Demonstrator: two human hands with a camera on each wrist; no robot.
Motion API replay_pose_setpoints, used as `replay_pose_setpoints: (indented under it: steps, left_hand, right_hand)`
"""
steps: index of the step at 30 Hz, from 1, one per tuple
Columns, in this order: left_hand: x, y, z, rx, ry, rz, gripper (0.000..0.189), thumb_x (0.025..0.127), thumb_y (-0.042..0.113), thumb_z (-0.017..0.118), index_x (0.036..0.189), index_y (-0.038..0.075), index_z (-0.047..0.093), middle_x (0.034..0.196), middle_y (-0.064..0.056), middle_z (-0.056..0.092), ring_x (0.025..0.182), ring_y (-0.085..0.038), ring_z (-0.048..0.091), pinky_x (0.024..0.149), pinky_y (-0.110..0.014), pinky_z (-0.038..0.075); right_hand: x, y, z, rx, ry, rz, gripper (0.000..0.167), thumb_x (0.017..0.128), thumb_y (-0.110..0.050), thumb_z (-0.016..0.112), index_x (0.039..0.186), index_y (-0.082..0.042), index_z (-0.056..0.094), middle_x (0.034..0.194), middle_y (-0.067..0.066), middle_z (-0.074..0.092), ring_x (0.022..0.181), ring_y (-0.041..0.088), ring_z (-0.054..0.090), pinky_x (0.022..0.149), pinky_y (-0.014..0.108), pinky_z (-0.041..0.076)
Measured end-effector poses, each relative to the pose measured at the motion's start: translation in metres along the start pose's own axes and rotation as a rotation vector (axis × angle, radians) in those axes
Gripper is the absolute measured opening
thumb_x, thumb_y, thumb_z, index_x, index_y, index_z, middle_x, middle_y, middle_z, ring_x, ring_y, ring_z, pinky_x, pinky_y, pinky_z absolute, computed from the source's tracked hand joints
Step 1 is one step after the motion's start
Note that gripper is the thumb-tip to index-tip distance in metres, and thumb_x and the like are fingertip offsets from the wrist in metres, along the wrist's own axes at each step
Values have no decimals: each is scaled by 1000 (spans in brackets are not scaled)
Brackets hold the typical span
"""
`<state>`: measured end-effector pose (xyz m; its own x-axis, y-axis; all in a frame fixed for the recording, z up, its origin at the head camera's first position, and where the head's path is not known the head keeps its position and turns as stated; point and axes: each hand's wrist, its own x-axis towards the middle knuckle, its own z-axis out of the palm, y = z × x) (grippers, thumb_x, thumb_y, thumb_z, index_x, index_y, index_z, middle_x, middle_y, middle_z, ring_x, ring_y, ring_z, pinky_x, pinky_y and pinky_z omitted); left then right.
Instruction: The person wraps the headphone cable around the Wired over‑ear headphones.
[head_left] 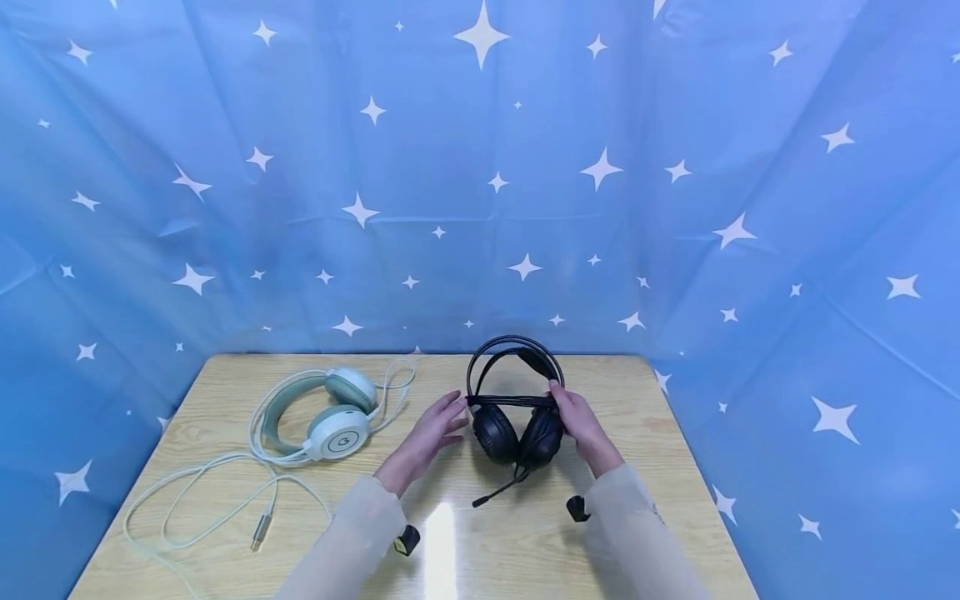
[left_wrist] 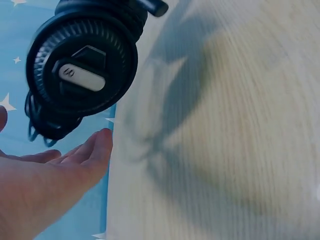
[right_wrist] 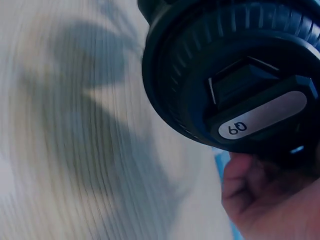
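Note:
My right hand [head_left: 583, 421] grips a black over-ear headset [head_left: 542, 437] at its right side, just above the ear cup. Curled fingers show under that cup [right_wrist: 240, 90] in the right wrist view. The headset is upright, headband on top, and its shadow falls on the tabletop. A black cable bundle [head_left: 517, 401] runs across between the band's sides, and a thin microphone boom [head_left: 495, 493] points down to the left. Beside the left ear cup [left_wrist: 82, 65], my left hand [head_left: 431, 433] has its fingers extended, fingertips close to the cable's left end.
A white and mint-green headset [head_left: 339, 435] lies on the left of the wooden table [head_left: 660, 517]. Its pale cable [head_left: 217, 460] loops toward the front left, ending in a metal plug [head_left: 261, 530]. Blue star-printed curtains [head_left: 450, 167] stand behind and at both sides.

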<state>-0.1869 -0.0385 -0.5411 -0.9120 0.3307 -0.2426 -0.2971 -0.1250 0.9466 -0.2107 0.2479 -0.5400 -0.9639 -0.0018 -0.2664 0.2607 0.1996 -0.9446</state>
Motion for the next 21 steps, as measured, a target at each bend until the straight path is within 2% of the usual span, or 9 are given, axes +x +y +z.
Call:
replay_pose_setpoints:
  steps: [5,9,14,21]
  left_hand:
    - [-2,-11,-6,25,4,-25,72,109,34,49,158,-10,21,161,-36,25,142,-52,38,113,-62,37]
    - [-17,-21,-13,49,29,-58,67,109,30,49,155,-12,25,157,-38,30,139,-53,42,113,-61,38]
    - [-35,-32,-26,79,35,-68,65,109,28,49,153,-14,27,153,-38,35,136,-53,46,111,-59,41]
    - [-45,-41,-32,78,91,-95,60,107,26,53,148,-14,35,140,-34,51,128,-47,56,104,-53,49]
  right_hand:
    - [20,12,-24,48,-38,105,49,109,-50,42,102,-7,65,77,-3,72,70,8,68,67,25,54]
    - [31,22,-40,53,-22,179,46,108,-51,46,95,-10,63,67,-6,62,63,7,60,65,25,52]
    - [39,32,-50,15,-29,205,41,108,-50,46,93,-13,54,68,-7,52,61,6,53,62,23,47]
    - [50,41,-55,-23,-24,219,42,108,-49,46,88,-13,52,68,-6,46,62,8,49,64,25,42]
